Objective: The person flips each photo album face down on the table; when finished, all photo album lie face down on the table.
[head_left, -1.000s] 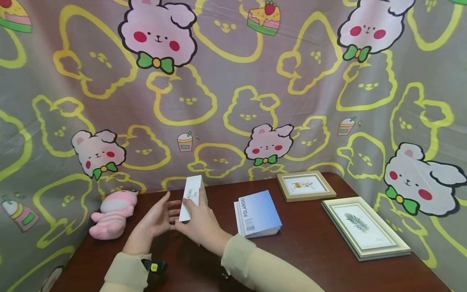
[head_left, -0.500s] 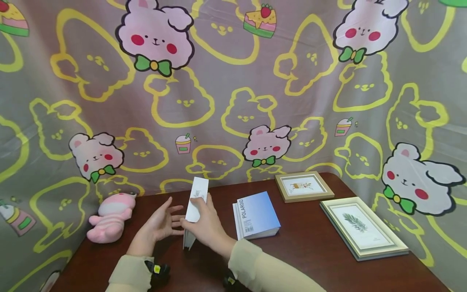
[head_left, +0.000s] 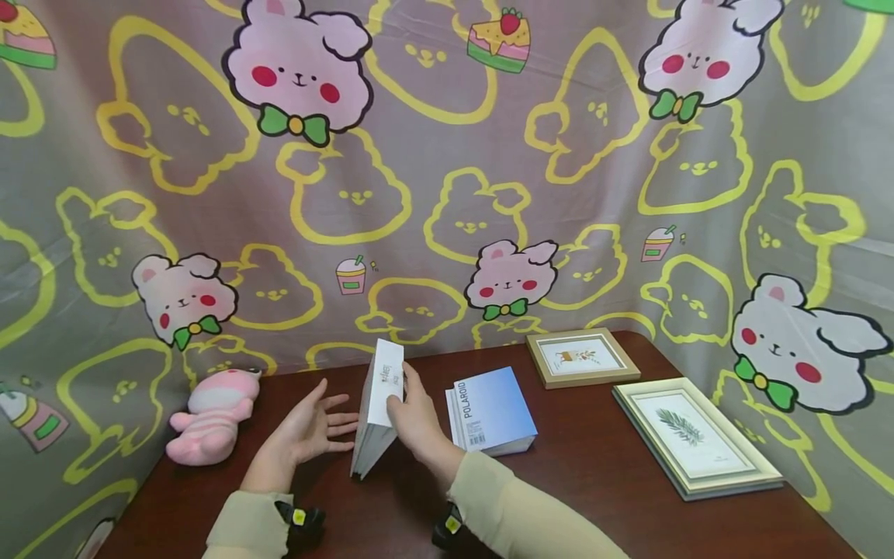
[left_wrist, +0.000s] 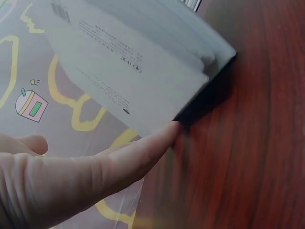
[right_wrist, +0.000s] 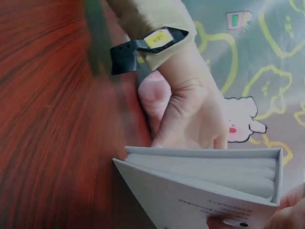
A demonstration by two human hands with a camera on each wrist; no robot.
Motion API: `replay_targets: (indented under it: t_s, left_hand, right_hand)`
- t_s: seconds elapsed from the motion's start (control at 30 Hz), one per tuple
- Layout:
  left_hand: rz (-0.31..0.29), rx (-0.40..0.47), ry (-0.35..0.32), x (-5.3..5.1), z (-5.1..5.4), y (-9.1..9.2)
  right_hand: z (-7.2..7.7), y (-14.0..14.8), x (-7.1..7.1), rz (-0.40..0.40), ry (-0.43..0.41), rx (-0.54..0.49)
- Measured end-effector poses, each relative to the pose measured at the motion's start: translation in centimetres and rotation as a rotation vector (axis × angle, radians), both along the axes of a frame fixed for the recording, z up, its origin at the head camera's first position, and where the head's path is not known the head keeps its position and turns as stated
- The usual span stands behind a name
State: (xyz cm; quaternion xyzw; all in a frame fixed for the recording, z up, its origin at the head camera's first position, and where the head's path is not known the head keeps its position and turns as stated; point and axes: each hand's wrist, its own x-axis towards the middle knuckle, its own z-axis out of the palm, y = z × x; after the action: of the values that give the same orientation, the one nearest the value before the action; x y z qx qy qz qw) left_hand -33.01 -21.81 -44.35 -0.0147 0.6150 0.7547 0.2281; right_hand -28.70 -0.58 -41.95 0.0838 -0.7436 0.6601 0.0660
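A white hardcover album (head_left: 386,394) stands tilted on the table, its printed spine turned up toward the head camera. My right hand (head_left: 421,423) holds it at the spine and right cover, with the thumb on the spine. My left hand (head_left: 307,435) is beside the left cover, fingers spread and nearly straight. In the left wrist view, a fingertip of the left hand (left_wrist: 95,174) is at the lower edge of the album (left_wrist: 119,62), which has small print. The right wrist view shows the page edges of the album (right_wrist: 209,174) between covers slightly apart, with right-hand fingers (right_wrist: 286,212) at the corner.
To the right lies a blue-and-white POLAROID album (head_left: 499,407). A tan picture frame (head_left: 545,371) and a cream picture frame (head_left: 757,473) lie farther right. A pink plush toy (head_left: 213,423) lies at the left, and a patterned curtain (head_left: 433,140) hangs behind the table (head_left: 559,497).
The white album has turned upright and shifted slightly right, its spine and pages now showing more. My right hand has moved right along the spine; my left hand stays open beside it.
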Motion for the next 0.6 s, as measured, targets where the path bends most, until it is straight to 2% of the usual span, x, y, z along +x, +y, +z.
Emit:
replay_targets:
  t_s: [0.13,0.4,0.6]
  left_hand:
    - [-0.009,-0.002,0.005,0.0,0.0,-0.3]
    - [-0.022,0.0,0.01,0.1,0.0,-0.9]
    - [-0.018,0.006,0.004,0.4,0.0,-1.3]
  right_hand:
    - [-0.1,0.1,-0.4,0.049,-0.07,-0.147]
    - [0.0,0.4,-0.6,0.106,-0.138,-0.239]
    - [-0.2,1.3,-0.8,0.191,-0.291,-0.446]
